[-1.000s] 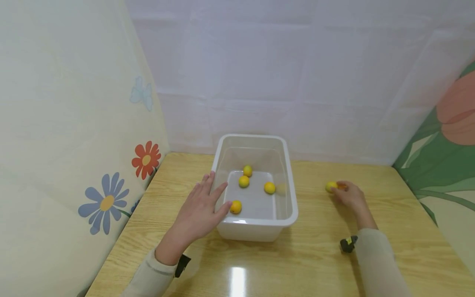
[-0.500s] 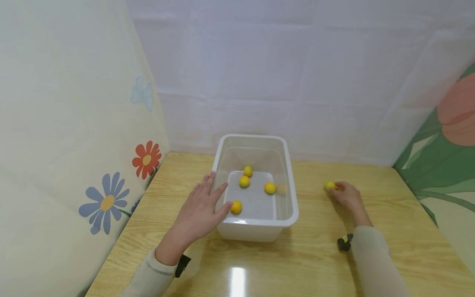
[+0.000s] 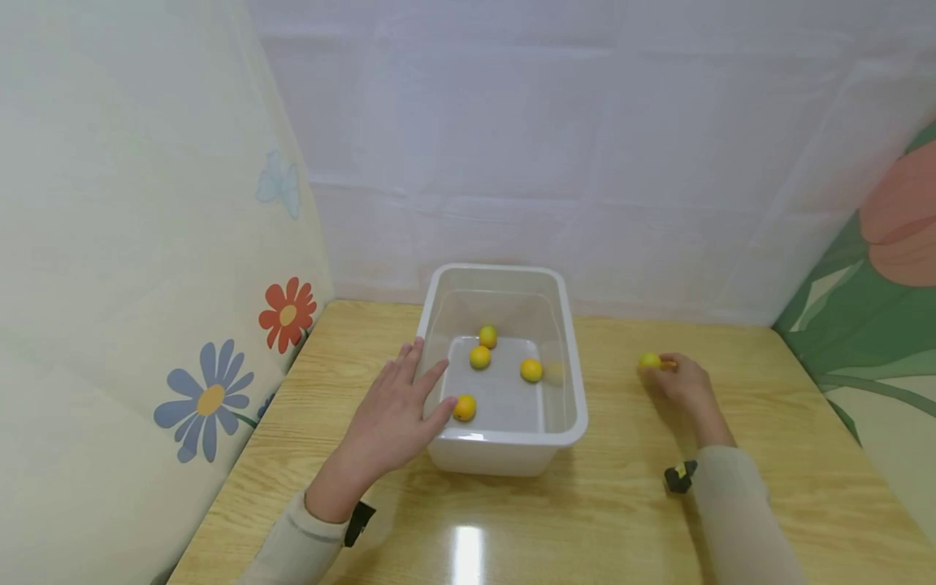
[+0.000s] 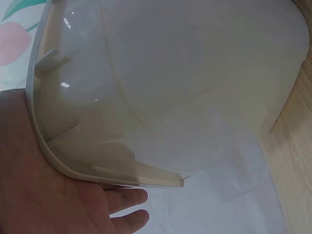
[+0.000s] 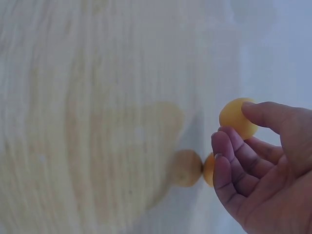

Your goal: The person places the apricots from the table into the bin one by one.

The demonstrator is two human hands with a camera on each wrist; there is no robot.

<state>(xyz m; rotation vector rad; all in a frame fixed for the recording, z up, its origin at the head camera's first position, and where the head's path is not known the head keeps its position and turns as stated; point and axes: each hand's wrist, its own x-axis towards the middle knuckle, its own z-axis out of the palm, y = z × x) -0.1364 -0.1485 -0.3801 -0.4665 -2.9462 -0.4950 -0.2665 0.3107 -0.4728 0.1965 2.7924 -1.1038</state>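
Note:
My left hand [image 3: 395,410] lies with spread, straight fingers over the left rim of a white plastic bin [image 3: 497,455]. In the left wrist view that hand [image 4: 58,195] is under the rim's corner, against the bin wall [image 4: 170,87]. Several small yellow-orange tangerines [image 3: 531,370] sit on the bin's floor, one close to my left thumb. To the right of the bin, my right hand [image 3: 687,386] pinches a yellow tangerine [image 5: 236,117] between thumb and fingers. Beyond its curled fingertips, a second tangerine [image 5: 208,169] shows on the table, partly hidden by the hand.
Bin and loose fruit stand on a glossy wood-grain table [image 3: 607,520]. A white cloth [image 3: 512,146] hangs behind it, and flower-printed sheets [image 3: 212,398] line both sides. A small black camera [image 3: 680,477] is worn at the right wrist.
My right hand has shifted slightly away and to the left, and the tangerine at its fingertips moved with it. My left hand and the bin stay in place.

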